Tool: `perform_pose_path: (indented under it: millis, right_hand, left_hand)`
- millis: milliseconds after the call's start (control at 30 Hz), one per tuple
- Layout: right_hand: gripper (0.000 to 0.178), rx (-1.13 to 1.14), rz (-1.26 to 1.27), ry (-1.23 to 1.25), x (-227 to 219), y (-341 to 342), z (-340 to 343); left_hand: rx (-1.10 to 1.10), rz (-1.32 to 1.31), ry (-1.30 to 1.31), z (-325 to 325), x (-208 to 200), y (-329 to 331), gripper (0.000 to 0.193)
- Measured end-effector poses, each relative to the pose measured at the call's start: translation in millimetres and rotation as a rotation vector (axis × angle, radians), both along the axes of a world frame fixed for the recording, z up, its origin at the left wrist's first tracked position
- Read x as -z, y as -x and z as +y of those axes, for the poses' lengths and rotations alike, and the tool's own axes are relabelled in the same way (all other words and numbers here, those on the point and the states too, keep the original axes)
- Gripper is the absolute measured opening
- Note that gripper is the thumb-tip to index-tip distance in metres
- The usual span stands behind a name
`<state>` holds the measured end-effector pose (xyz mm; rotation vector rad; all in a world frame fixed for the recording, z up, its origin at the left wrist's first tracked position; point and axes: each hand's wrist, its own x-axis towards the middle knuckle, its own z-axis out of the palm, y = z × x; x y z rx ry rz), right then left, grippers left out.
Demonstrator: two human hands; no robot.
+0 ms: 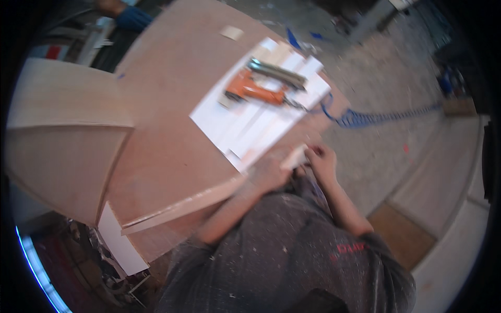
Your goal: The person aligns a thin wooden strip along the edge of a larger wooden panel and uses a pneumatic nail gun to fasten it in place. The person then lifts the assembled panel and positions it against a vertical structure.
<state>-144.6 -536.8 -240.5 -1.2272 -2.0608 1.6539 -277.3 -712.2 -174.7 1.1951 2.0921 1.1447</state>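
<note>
Close to my body, at the table's near right edge, a small pale piece (296, 157) lies between my two hands. It looks like a scrap of wood or folded paper; blur hides which. My left hand (274, 171) is closed on its lower end. At its upper end my right hand (322, 157) pinches with curled fingers. Beyond my hands, an orange nail gun (261, 94) with a metal magazine rests on a stack of white strips (245, 128). Along the table's near edge runs a long thin wooden strip (182, 204), left of my left hand.
A brown wooden table (162, 141) spreads out before me. A coiled blue air hose (360, 119) stretches right from the nail gun. Curved wooden panels (68, 99) stand at left, and boards (438, 172) at right. Another person's arm (130, 18) shows far left.
</note>
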Motion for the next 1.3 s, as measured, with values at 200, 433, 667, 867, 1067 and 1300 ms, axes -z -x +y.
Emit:
perform_pose_path:
  millis: [200,433,667,867,1067,1300]
  right_hand:
    - [0.029,0.01,-0.041,0.058,-32,2,-7]
    - [0.031,-0.06,-0.127,-0.002,-61,7,-5]
    - [0.03,-0.152,-0.148,-0.284,-71,19,21]
    - [0.029,-0.394,-0.334,-0.286,-91,74,70]
    - [0.033,-0.571,-0.348,-0.237,-99,31,33]
    - [0.029,-0.319,-0.325,-0.188,-89,11,12]
  left_hand:
    - [0.029,-0.023,0.164,-7,-14,-2,0.064]
    - [0.009,-0.016,0.19,-9,-18,-3,0.065]
    - [0.007,0.003,0.168,-7,-24,-4,0.059]
    - [0.003,0.024,0.203,-7,-16,-5,0.056]
    - [0.005,0.02,0.189,-10,-9,-7,0.058]
    - [-0.007,0.016,0.236,-9,-15,-8,0.06]
